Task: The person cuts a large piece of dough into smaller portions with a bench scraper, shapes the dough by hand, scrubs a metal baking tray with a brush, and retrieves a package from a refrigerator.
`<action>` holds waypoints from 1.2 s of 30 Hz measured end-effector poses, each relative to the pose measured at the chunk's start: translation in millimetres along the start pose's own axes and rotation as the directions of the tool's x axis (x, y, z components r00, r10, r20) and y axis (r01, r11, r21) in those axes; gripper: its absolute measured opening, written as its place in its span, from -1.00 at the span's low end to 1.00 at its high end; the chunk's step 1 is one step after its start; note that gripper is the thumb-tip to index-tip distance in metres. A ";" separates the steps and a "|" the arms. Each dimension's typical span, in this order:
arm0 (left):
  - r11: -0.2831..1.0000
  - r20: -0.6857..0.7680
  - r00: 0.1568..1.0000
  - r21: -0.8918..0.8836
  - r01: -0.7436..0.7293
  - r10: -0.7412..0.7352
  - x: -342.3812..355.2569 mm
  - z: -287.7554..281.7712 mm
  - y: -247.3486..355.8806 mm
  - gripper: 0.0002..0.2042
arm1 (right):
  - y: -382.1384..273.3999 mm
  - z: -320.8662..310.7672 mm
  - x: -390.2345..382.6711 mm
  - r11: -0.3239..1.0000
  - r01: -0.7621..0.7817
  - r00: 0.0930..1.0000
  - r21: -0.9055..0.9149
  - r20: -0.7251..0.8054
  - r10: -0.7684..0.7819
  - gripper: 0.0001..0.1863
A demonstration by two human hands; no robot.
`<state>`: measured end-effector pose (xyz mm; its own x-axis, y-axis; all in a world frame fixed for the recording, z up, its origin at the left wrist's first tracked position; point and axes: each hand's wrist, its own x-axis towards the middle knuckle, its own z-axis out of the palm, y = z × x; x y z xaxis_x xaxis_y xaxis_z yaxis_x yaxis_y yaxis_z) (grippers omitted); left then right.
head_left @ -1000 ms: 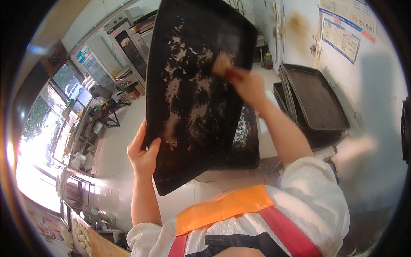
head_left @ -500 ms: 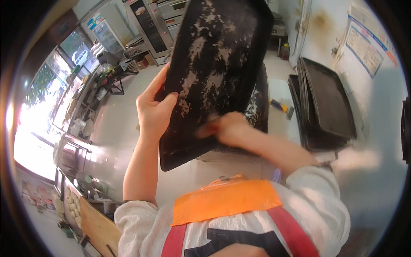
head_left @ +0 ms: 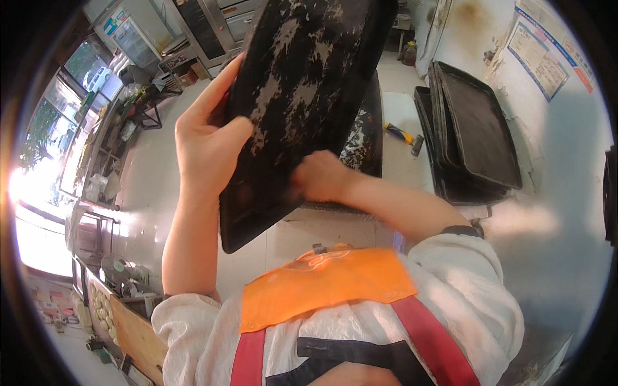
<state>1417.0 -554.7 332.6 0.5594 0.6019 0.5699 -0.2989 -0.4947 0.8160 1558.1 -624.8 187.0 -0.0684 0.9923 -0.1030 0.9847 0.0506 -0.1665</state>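
My left hand grips the left side of a large black tray, held up at a slant, its face marked with pale flaky patches. My right hand is closed low on the tray's face, around a brush whose head is blurred and mostly hidden now. Beneath lies another flaky black tray, partly covered by the raised one. Beside it, a scraper with a yellow and blue handle rests on a pale surface.
Several dark trays are stacked leaning at the right wall. Ovens and a glass-door fridge stand at the back. A cluttered rack lines the windowed left side; a fan and wooden board are lower left.
My right hand with the brush has swept down from the tray's upper right to its lower part. My left hand now grips higher along the tray's edge.
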 end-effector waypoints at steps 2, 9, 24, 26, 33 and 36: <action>0.999 0.006 1.000 0.042 -0.020 0.020 -7.7 1.6 3.1 -0.35 | 64.4 26.5 3.7 0.981 -0.193 0.973 -0.016 0.124 0.194 -0.66; 0.984 0.032 0.996 0.152 -0.090 0.086 -36.3 -11.5 11.1 -0.38 | 169.9 1.2 -4.4 0.666 -0.091 0.927 0.740 -0.182 0.329 -0.79; 0.932 0.043 0.986 0.323 -0.164 0.159 -65.9 -28.1 12.6 -0.39 | 58.9 31.5 14.7 0.956 -0.248 0.968 0.158 0.077 0.239 -0.71; 0.930 0.048 0.986 0.328 -0.164 0.157 -61.7 -28.7 11.4 -0.39 | 66.5 65.5 30.5 0.985 -0.173 0.979 -0.017 0.108 0.173 -0.74; 0.944 0.034 0.991 0.302 -0.136 0.132 -69.3 -32.8 11.2 -0.38 | 78.3 83.7 16.5 0.971 -0.221 0.949 -0.091 0.209 0.236 -0.78; 0.981 -0.056 0.996 0.180 0.071 -0.062 -79.0 -37.8 21.2 -0.28 | 97.3 53.2 -37.3 0.922 -0.364 0.927 0.133 0.153 0.343 -0.78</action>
<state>1337.2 -589.0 308.6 0.5324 0.6657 0.5229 -0.1142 -0.5556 0.8236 1647.9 -662.9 122.4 0.2501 0.9196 -0.3031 0.9115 -0.3292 -0.2466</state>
